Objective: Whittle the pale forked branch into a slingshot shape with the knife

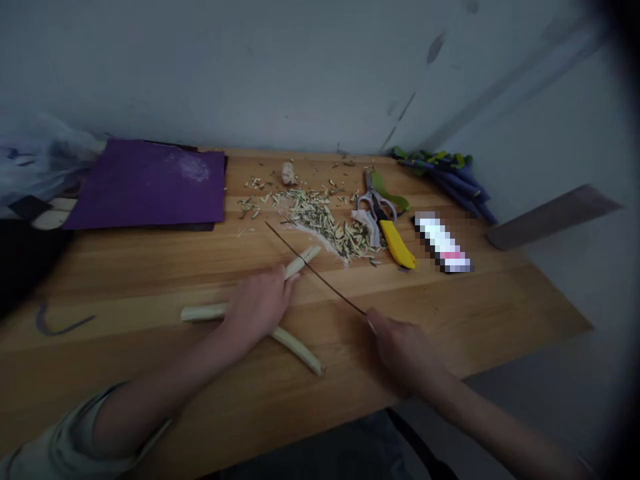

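Observation:
My left hand (257, 300) is closed round a pale peeled stick (303, 262) whose end sticks out past the fingers. Beneath that hand a second peeled stick (299, 351), slightly bent, lies on the wooden table, with a pale end showing left of the wrist. My right hand (403, 350) grips one end of a thin dark rod (333, 288); whether it is a wire or a blade seen edge-on I cannot tell. The rod crosses the held stick near its end. Beyond both hands lies a heap of wood shavings (320, 220).
Scissors (373, 200), a yellow-handled cutter (397, 245) and a pixelated phone (443, 241) lie right of the shavings. Purple sheets (150, 187) sit at back left. A bundle of dark stems (457, 180) rests against the wall. A curled strip (63, 327) lies left.

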Motion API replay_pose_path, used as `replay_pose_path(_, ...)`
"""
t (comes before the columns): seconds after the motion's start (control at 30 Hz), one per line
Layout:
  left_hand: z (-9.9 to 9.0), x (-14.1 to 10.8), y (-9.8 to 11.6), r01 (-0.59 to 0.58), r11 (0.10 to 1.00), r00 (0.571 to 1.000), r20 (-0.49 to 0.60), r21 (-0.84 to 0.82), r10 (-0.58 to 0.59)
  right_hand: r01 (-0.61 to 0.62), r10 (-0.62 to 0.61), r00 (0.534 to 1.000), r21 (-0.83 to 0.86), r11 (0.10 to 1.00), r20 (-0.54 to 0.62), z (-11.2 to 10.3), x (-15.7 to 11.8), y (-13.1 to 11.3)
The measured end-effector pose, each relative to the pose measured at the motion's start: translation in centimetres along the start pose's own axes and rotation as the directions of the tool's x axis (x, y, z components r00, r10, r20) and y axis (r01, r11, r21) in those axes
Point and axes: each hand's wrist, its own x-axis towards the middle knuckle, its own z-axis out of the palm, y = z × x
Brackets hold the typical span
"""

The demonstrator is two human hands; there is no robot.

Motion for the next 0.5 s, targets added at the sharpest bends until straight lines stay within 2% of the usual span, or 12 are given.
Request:
replay_pose_path(0.13, 0.1, 0.0, -0.2, 0.031, 0.999, 0.999, -0.015, -0.01, -0.031, 0.08, -0.082, 0.993, -0.035, 0.996, -0.087, -1.4, 3.2, -2.3)
replay_pose_path(0.23, 0.1, 0.1, -0.2, 0.04, 0.999, 0.999, -0.02, -0.003, -0.04, 0.072, -0.072, 0.997, -0.007, 0.997, -0.028, -1.4, 1.9, -1.1)
replay_pose_path(0.33, 0.2, 0.1, -0.1, 0.002, 1.0, 1.0, -0.022, -0.014, -0.002, -0.017, 0.017, 0.999, -0.02, 1.0, 0.04, -1.1, -0.3, 0.7)
replay_pose_path(0.4, 0.2, 0.0, 0.0, -0.014, 1.0, 1.0, -0.021, -0.022, 0.014, -0.008, 0.009, 1.0, -0.029, 1.0, 0.025, -1.2, 0.2, 0.3)
replay_pose_path(0.5, 0.1, 0.0, 0.0, 0.013, 1.0, 1.0, -0.025, -0.009, -0.013, 0.03, -0.031, 0.999, -0.024, 0.999, -0.026, -1.6, 2.8, -1.7)
